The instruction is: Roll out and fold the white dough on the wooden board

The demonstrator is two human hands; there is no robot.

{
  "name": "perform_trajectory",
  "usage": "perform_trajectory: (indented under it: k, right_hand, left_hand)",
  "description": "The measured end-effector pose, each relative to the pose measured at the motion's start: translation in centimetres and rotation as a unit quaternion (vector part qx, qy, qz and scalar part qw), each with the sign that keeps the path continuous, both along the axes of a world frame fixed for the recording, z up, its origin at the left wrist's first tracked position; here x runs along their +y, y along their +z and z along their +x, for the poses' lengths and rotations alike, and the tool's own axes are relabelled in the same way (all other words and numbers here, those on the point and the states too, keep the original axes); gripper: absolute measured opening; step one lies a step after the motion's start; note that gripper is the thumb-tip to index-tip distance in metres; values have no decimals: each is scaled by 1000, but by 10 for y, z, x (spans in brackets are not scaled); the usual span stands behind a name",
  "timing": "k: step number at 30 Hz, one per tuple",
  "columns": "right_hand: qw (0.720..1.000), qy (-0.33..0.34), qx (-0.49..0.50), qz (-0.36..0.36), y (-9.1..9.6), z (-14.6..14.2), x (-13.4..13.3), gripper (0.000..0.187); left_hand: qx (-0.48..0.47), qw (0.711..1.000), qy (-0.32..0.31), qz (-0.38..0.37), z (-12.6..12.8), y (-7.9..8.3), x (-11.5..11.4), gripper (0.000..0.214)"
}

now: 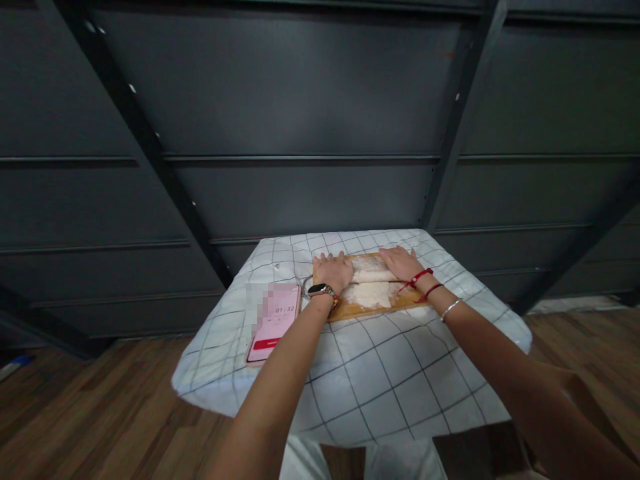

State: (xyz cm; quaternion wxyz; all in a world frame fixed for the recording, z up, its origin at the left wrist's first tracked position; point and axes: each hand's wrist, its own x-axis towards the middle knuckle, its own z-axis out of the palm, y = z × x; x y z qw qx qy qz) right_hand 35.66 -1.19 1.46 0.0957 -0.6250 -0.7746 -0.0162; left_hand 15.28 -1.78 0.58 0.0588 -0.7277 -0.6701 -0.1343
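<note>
On the checked tablecloth [380, 373], here's the wooden board [400, 302], set square before the person, probably so both arms reach it evenly. Across it lies a pale roll [371, 272] — dough, by the look of it — with a flat white layer [369, 294] on the near side. The left hand [335, 271] presses palm-down at one end, fingers open and spread; the right hand [399, 263] covers the other, fingers stretched out too, likely to share pressure evenly. Off to the left, the phone [280, 319] faces up, perhaps so its screen reads at a glance.
</note>
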Motion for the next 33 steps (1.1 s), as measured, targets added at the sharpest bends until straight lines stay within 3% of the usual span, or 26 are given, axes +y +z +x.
perform_trajectory:
  k: [6, 12, 16, 19, 24, 33]
  right_hand:
    - [998, 15, -55, 30, 2, -4, -27, 54]
    - [997, 26, -71, 15, 0, -6, -60, 50]
    - [998, 44, -51, 16, -11, 0, -82, 49]
    - [997, 74, -17, 2, -16, 6, -84, 50]
    - [991, 129, 11, -42, -6, 6, -56, 51]
    - [996, 89, 21, -14, 9, -5, 4, 35]
  left_hand:
    - [0, 999, -5, 40, 2, 1, -26, 50]
    - [-15, 999, -24, 47, 0, 0, -58, 48]
    - [-28, 998, -40, 47, -2, -1, -84, 49]
    - [-38, 998, -45, 36, -5, 1, -93, 50]
    - [-42, 997, -59, -32, -9, 8, -73, 52]
    - [-21, 992, -48, -111, -15, 10, 1, 55]
